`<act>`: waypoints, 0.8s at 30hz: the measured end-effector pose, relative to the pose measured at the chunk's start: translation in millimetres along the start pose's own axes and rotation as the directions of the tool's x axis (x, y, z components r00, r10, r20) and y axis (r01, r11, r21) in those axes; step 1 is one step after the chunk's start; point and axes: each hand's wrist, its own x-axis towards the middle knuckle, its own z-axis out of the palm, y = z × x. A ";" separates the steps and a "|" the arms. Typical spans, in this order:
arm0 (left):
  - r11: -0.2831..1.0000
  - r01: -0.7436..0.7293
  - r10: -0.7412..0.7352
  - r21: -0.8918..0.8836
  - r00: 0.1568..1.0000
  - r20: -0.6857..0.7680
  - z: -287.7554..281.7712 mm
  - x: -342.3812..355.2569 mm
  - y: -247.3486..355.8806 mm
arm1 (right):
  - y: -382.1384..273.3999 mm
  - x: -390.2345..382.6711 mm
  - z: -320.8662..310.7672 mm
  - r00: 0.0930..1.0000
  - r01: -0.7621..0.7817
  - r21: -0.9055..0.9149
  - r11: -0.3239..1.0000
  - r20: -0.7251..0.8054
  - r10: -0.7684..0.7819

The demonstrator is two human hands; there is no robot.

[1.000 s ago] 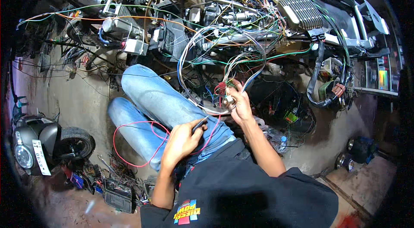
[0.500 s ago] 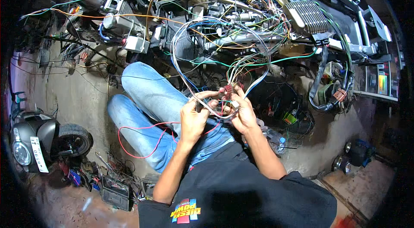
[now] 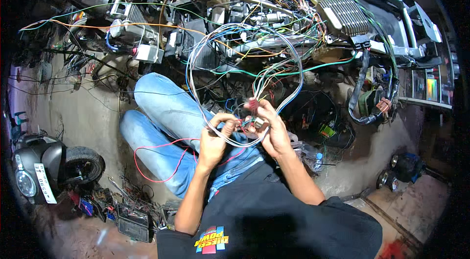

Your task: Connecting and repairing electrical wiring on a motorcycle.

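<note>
red and pale, the small connector [image 3: 253, 105] is sitting between both hands, just above the person's jeans-clad knee [image 3: 169, 107]. the left hand [image 3: 215, 139] is pinching thin wires at the connector's side, fingers [image 3: 226, 121] narrowed on them. the right hand [image 3: 274, 131] is cupping the connector and a pale plug [image 3: 258, 123] from the other side, fingers curled close; how firmly they are gripping, i cannot tell. a big loop of white and blue wires [image 3: 245, 34] is rising from the hands toward the stripped vehicle frame [image 3: 342, 14], where many coloured leads are crossing. a loose red wire [image 3: 161, 161] is trailing over the leg to the concrete floor [image 3: 93, 112]. a scooter front [image 3: 39, 171] is standing at the lower left.

what could go wrong, as a judgement: the loop is looking snagged among other leads, so pulling the connector could be tearing a thin wire out of it, or dragging a neighbouring lead loose from the frame. the trailing red wire could be catching under the leg.
</note>
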 end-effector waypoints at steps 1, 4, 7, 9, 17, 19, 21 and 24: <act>0.987 0.060 -0.055 -0.152 0.998 0.036 -4.9 -2.1 0.2 | -0.6 0.4 0.7 1.000 0.007 -0.010 1.000 0.006 -0.007; 0.934 0.186 -0.159 -0.306 0.981 0.113 -25.7 -8.1 7.2 | -4.7 1.0 -0.3 1.000 -0.001 -0.037 0.999 -0.011 0.000; 0.858 0.180 -0.199 -0.481 0.980 0.012 -39.5 -10.7 13.4 | -13.5 -2.3 -4.1 0.999 -0.041 -0.245 0.969 0.008 0.044; 0.835 0.196 -0.227 -0.514 0.974 0.004 -46.3 -12.5 16.6 | -16.3 -3.7 -3.1 0.998 -0.033 -0.303 0.952 0.035 0.046; 0.864 0.093 -0.174 -0.495 0.977 -0.119 -41.3 -16.2 9.5 | -17.1 -9.9 7.4 0.999 -0.032 -0.470 0.882 -0.023 0.024; 0.931 0.065 -0.131 -0.359 0.978 -0.162 -39.1 -15.4 7.5 | -18.1 -9.1 8.4 0.997 -0.022 -0.484 0.875 0.055 0.055; 0.955 0.089 -0.142 -0.283 0.975 -0.173 -36.7 -12.4 5.7 | -20.0 -8.7 9.4 0.997 -0.025 -0.510 0.860 0.050 0.059; 1.000 -0.031 0.031 0.003 0.989 -0.144 -33.1 -0.9 3.6 | -24.9 -10.1 12.1 0.995 0.015 -0.536 0.844 0.093 0.041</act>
